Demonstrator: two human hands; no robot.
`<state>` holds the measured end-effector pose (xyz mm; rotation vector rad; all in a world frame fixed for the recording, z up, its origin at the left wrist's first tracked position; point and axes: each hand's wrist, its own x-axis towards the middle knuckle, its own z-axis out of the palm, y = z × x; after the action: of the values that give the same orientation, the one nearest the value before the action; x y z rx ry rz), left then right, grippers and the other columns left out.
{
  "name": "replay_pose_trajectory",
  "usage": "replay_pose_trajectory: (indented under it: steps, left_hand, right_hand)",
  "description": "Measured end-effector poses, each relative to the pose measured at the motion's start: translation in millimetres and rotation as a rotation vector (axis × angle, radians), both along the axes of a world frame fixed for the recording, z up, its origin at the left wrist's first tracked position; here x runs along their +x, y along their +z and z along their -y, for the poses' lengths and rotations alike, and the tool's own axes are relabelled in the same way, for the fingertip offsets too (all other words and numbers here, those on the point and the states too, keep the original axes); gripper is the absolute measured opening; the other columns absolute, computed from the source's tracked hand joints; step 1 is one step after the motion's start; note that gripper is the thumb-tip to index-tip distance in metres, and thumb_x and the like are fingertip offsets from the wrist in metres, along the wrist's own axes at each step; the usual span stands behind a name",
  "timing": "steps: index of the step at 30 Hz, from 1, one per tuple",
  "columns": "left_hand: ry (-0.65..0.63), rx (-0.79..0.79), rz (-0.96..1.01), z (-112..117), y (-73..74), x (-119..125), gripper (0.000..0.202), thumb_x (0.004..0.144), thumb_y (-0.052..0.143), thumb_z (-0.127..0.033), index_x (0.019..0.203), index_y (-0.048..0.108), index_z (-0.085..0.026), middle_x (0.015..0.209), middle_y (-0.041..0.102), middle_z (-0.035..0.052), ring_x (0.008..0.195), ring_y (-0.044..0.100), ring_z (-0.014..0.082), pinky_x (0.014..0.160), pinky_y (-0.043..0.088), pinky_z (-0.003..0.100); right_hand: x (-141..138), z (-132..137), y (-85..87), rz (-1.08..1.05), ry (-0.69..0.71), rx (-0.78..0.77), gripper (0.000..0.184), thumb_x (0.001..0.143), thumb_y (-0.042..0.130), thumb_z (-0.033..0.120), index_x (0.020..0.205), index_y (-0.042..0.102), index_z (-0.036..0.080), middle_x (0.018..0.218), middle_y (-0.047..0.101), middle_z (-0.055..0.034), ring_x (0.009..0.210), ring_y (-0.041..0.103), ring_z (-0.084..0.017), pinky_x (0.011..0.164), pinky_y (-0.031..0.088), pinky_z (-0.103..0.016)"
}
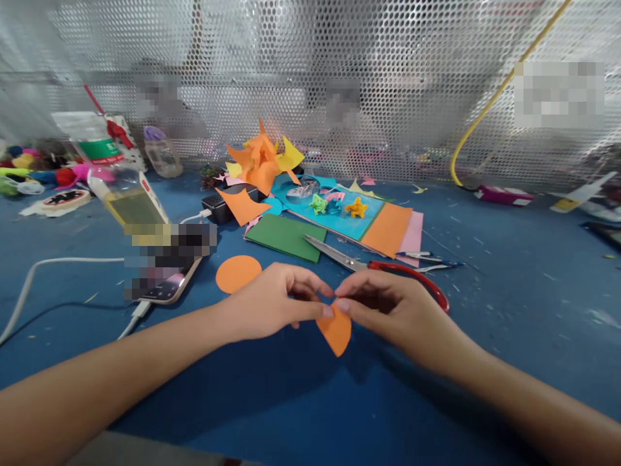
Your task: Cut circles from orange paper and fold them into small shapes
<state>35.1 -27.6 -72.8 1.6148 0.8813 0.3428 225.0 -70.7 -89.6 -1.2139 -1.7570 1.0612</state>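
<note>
Between my two hands is a folded piece of orange paper [336, 333], its rounded edge to the right and a point hanging down. My left hand [286, 298] pinches its upper left part between thumb and fingers. My right hand [388, 307] pinches the upper right, its fingertips close to those of the left. Part of the paper is hidden behind the fingers. An orange paper circle [238, 274] lies flat on the table beside my left wrist. Just beyond my right hand rest scissors with red handles [431, 289], blades slightly apart, their tip over a green paper stack [285, 237].
Blue, orange and pink sheets [388, 228] carry small folded paper stars [356, 207]. Orange scraps [259, 162] pile on a black box [223, 204]. To the left, a phone [169, 285] leans near a bottle [109, 168], with a white cable [63, 261]. A perforated metal panel [388, 84] bounds the back.
</note>
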Motion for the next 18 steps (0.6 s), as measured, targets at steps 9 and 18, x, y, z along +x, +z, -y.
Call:
replay_pose_trajectory:
  steps: [9,18]
  left_hand:
    - [-0.077,0.302,-0.265,5.0,-9.5,1.2,0.013,0.071,0.057,-0.022,0.080,0.066,-0.018,0.063,0.060,-0.0030,0.057,0.052,0.0097,0.052,0.037,0.019]
    - [-0.087,0.552,-0.406,13.0,-9.8,3.1,0.013,0.072,0.055,-0.024,0.072,0.067,-0.019,0.064,0.059,-0.0016,0.057,0.051,0.0100,0.050,0.032,0.021]
  right_hand:
    - [-7.1,4.4,-4.0,0.468,0.069,0.091,0.014,0.076,0.055,0.013,0.077,0.066,0.021,0.065,0.063,0.0029,0.057,0.057,-0.011,0.054,0.043,-0.022]
    - [-2.2,2.0,-7.9,0.599,0.155,0.262,0.015,0.079,0.055,0.011,0.080,0.067,0.020,0.078,0.061,-0.0002,0.071,0.057,-0.012,0.067,0.043,-0.023]
